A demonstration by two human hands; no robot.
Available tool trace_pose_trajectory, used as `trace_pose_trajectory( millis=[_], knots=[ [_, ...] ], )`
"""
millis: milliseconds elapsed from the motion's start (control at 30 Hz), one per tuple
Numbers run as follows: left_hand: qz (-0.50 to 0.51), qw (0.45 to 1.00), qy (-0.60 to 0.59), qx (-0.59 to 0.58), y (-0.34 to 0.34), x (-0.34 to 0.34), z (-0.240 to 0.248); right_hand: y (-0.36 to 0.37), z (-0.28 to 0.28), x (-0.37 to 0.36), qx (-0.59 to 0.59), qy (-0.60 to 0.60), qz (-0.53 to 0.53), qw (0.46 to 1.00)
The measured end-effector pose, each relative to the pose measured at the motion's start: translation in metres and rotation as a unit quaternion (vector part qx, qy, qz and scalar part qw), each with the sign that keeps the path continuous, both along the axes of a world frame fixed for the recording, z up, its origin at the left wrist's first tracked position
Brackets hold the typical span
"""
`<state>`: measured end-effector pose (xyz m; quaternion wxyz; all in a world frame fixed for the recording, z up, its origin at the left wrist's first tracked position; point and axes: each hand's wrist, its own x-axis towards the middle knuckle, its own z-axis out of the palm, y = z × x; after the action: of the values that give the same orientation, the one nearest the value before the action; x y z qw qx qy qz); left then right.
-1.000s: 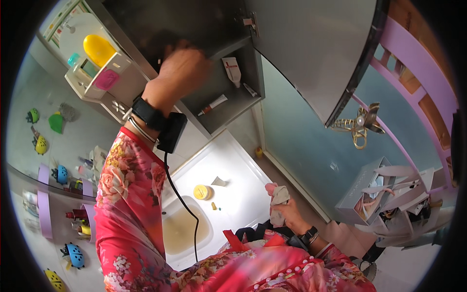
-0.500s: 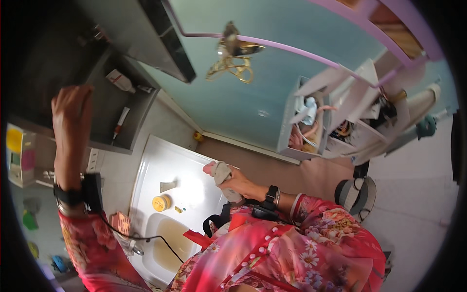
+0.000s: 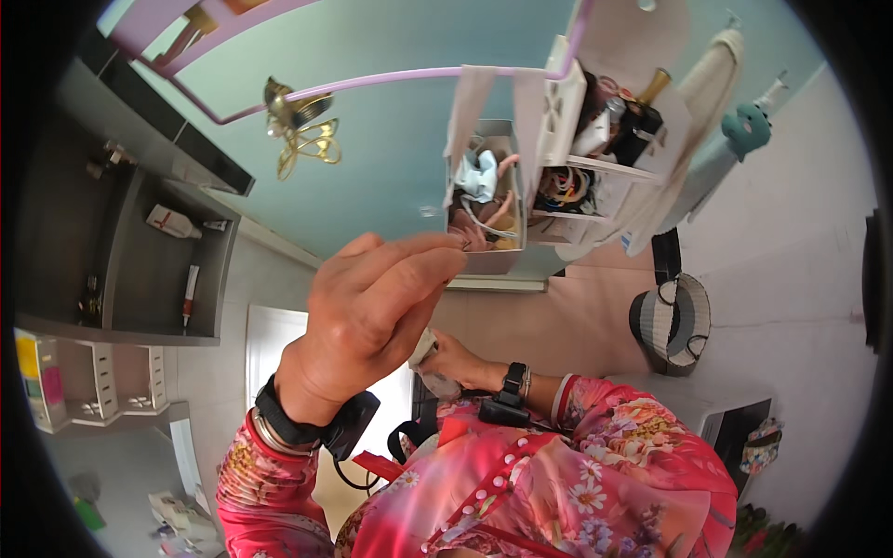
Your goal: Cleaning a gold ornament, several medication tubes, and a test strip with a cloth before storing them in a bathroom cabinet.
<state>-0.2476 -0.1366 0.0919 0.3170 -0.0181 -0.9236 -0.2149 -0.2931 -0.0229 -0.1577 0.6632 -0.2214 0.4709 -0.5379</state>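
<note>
My left hand [image 3: 367, 312] is raised in the middle of the view, its fingers pressed together. Its fingertips overlap the near left corner of a grey box [image 3: 490, 263] at the wall; whether they touch it, and what they pinch, I cannot make out. The box holds a pale blue item [image 3: 477, 177], a white cord and pinkish pieces. Lower down, close to my body, my right hand [image 3: 456, 361] grips a crumpled greyish-white cloth [image 3: 437, 383], partly hidden behind my left hand.
An open dark cabinet [image 3: 153, 279] with tubes stands at the left. A purple rail [image 3: 391, 84] with a gold butterfly ornament [image 3: 305, 139] crosses above. White wall shelves [image 3: 619, 167] with accessories and hanging towels are at the right. A striped basket [image 3: 674, 321] lies beyond. The washbasin is mostly covered by my left arm.
My left hand has come from the dark cabinet rightward to the grey box, its fingers now pinched. The view has turned right. My right hand still holds the cloth.
</note>
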Motion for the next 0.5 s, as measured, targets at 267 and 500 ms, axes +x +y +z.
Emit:
trace_pose_trajectory(
  millis=[267,500],
  knots=[
    [0.058,0.995,-0.069,-0.049,0.005,-0.032,-0.020,0.024,-0.031,-0.005,-0.028,0.033,-0.063,0.997],
    [0.218,0.970,-0.023,0.106,-0.007,0.061,-0.021,0.021,0.014,-0.017,0.071,-0.002,-0.040,0.997]
  ],
)
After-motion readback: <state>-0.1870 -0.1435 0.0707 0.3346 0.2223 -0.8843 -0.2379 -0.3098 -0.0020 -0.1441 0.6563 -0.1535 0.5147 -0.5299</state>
